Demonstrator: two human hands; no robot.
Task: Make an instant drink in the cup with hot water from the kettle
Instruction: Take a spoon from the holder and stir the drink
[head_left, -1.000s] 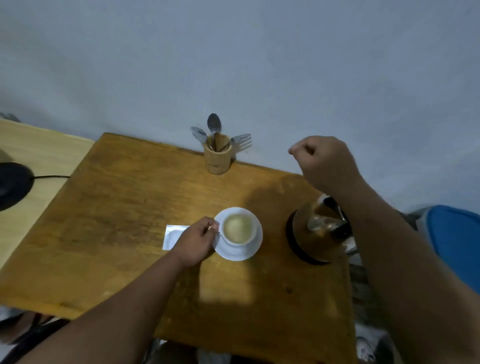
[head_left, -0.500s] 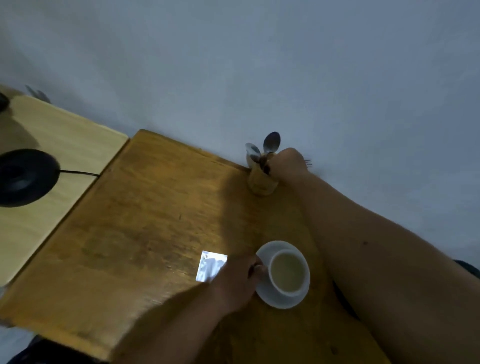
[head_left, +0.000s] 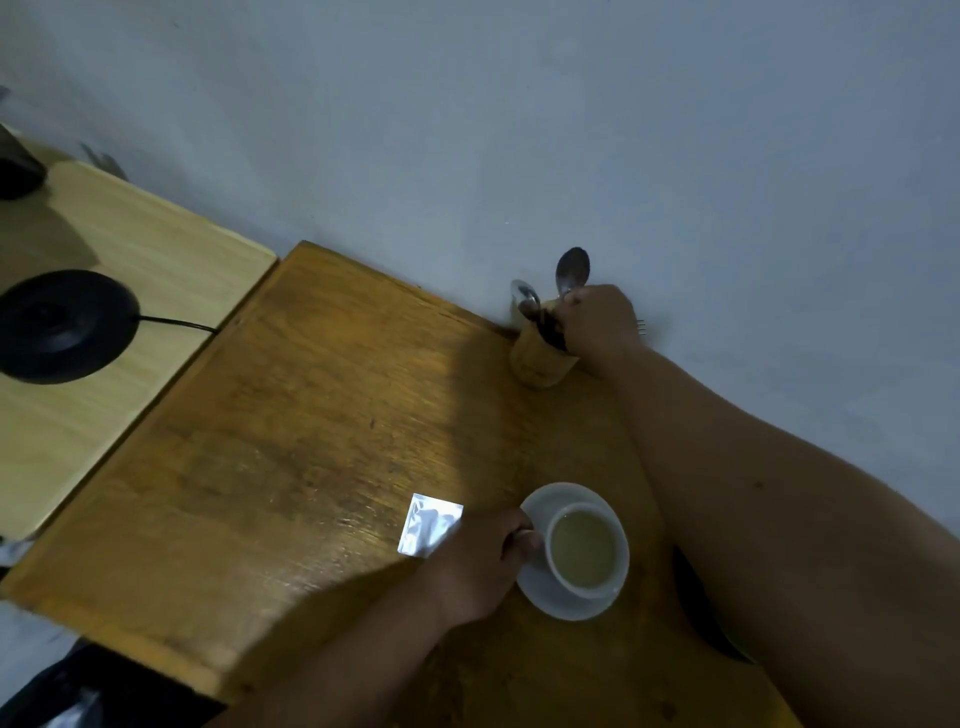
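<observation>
1. Cup (head_left: 587, 552), filled with pale liquid, sits on its saucer (head_left: 540, 587) at the desk's (head_left: 311, 415) near edge.
2. Left hand (head_left: 480, 564) is pinched on the cup's handle, likely steadying it for stirring.
3. Right hand (head_left: 597, 325) is closed around a spoon (head_left: 571, 270) in the wooden holder (head_left: 537, 358) by the wall.
4. Opened sachet (head_left: 428, 525) lies just beside the left hand.

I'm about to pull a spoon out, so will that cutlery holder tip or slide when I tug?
The holder is probably light: it looks like a small bamboo cup. It is tall for its base, with spoons standing above the rim, so it may tip. The right hand sits at its rim; the left hand is at the cup, so nothing braces it.
</observation>
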